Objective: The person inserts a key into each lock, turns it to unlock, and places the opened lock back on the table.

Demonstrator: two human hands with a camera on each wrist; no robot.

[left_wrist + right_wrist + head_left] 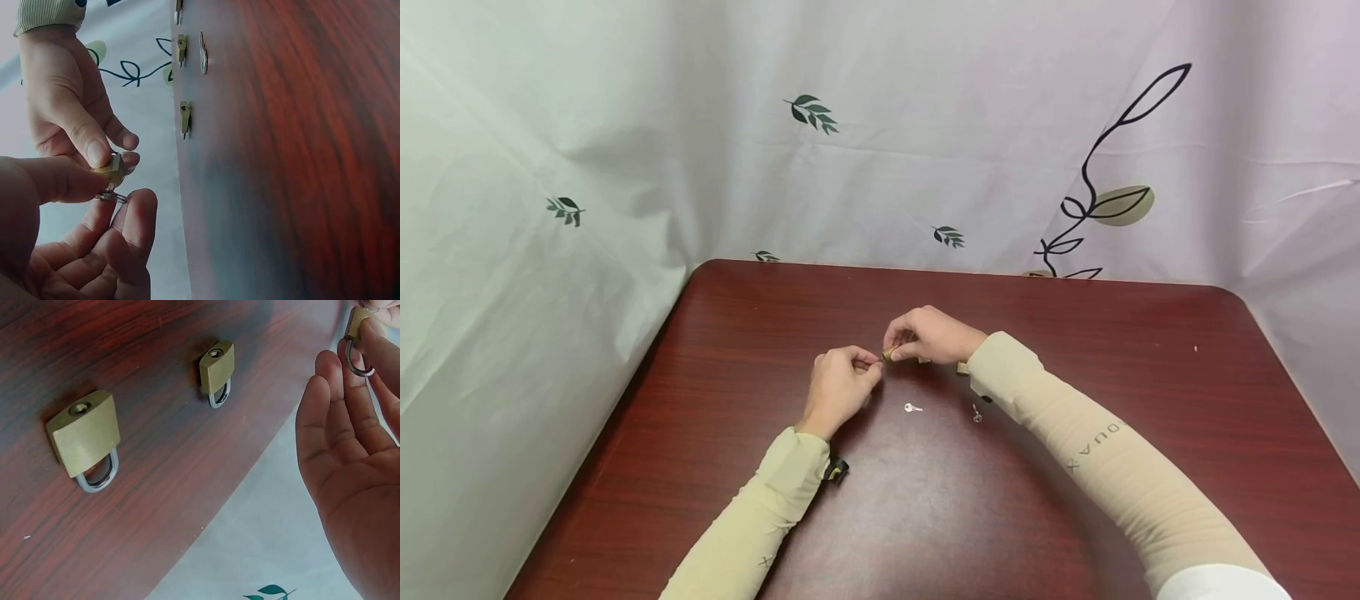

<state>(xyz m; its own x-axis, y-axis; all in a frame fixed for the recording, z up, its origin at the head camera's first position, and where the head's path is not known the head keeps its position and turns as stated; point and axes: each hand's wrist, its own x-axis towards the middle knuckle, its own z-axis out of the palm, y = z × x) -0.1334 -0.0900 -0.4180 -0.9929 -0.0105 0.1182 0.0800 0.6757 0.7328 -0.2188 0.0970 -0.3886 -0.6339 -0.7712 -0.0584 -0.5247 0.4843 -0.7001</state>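
Observation:
A small brass padlock (357, 324) is pinched between the thumb and fingers of my right hand (936, 333), its shackle pointing down toward that palm in the right wrist view. My left hand (842, 383) meets it from the left, pinching a small silver key (112, 197) at the padlock's keyhole end. Fingers hide how far the key sits in the lock. Two more brass padlocks, a larger one (84, 434) and a smaller one (217, 369), stand on the table near my right hand, shackles closed.
On the dark red wood table (925, 517), one silver key (913, 407) lies just in front of the hands. Another key or keys (977, 414) lie farther right, beside the right sleeve. A white curtain (880, 167) with leaf prints hangs behind the table's far edge.

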